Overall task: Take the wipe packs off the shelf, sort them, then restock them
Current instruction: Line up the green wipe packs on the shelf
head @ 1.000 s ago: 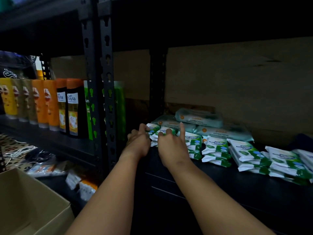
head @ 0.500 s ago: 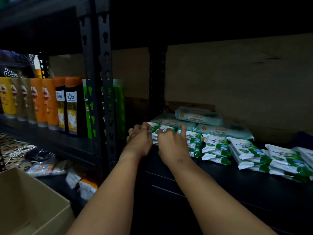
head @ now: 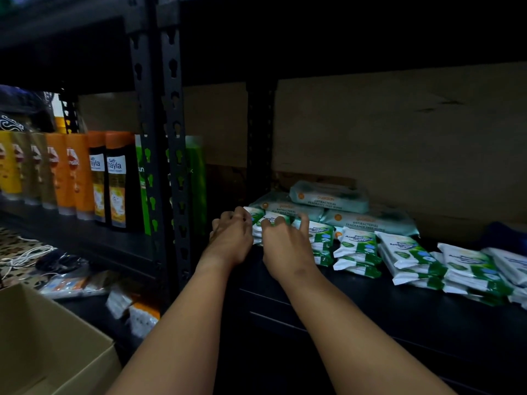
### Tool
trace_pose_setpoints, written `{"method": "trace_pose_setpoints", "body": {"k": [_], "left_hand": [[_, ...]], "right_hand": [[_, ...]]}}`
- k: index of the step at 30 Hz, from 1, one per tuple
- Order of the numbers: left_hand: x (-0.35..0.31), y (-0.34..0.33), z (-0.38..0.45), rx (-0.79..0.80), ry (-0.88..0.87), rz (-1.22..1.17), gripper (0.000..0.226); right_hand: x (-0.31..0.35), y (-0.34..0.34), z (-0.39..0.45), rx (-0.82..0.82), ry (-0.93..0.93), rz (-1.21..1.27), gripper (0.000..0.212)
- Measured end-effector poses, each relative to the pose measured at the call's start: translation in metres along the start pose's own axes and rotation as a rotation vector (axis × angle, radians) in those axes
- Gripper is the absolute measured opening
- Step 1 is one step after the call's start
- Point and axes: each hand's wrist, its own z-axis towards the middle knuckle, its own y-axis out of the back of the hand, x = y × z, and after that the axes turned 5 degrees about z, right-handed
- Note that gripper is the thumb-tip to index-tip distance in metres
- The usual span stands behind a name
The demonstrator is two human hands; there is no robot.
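Small wipe packs [head: 356, 246] in row along shelf [head: 370, 303] front; large packs [head: 330, 196] behind; bottles [head: 85, 175] left.

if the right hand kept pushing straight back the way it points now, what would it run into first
The right hand already has its fingers on the leftmost stack of green-and-white wipe packs. Pushed further, it would probably meet the pale teal wipe packs behind, though depth is unclear.

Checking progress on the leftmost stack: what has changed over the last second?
The right hand curled its raised index finger down onto the leftmost stack of green-and-white wipe packs. The left hand still grips that stack's left end. Nothing lifted; other stacks unchanged.
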Motion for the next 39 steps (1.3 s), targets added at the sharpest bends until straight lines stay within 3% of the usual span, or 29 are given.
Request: {"method": "trace_pose_setpoints", "body": {"k": [15,20,22,25,30,33,36,39], "left_hand": [[0.003,-0.002,0.002,-0.013,-0.019,0.063,0.032],[-0.003,0.006,-0.014,-0.138,-0.231,0.069,0.034],[-0.006,0.011,-0.031,-0.211,-0.309,-0.032,0.038],[-0.004,0.011,-0.068,-0.339,-0.306,-0.164,0.038],[0.012,0.014,-0.153,-0.487,-0.313,-0.123,0.026],[0.029,0.012,-0.204,-0.433,-0.210,-0.118,0.023],[0.048,0.005,-0.253,-0.281,-0.082,-0.077,0.022],[0.064,-0.002,-0.298,-0.115,-0.019,0.000,0.020]], "right_hand": [[0.001,-0.001,0.000,0.024,0.026,-0.023,0.048],[0.002,0.008,-0.011,-0.065,0.041,-0.081,0.044],[0.002,0.011,-0.020,-0.104,0.043,-0.079,0.045],[0.002,0.014,-0.038,-0.171,0.043,-0.044,0.044],[0.008,0.024,-0.091,-0.223,0.028,0.039,0.027],[0.012,0.028,-0.134,-0.264,0.035,0.083,0.024],[0.021,0.028,-0.181,-0.279,0.084,0.144,0.027],[0.035,0.011,-0.231,-0.159,0.072,0.233,0.030]]}}
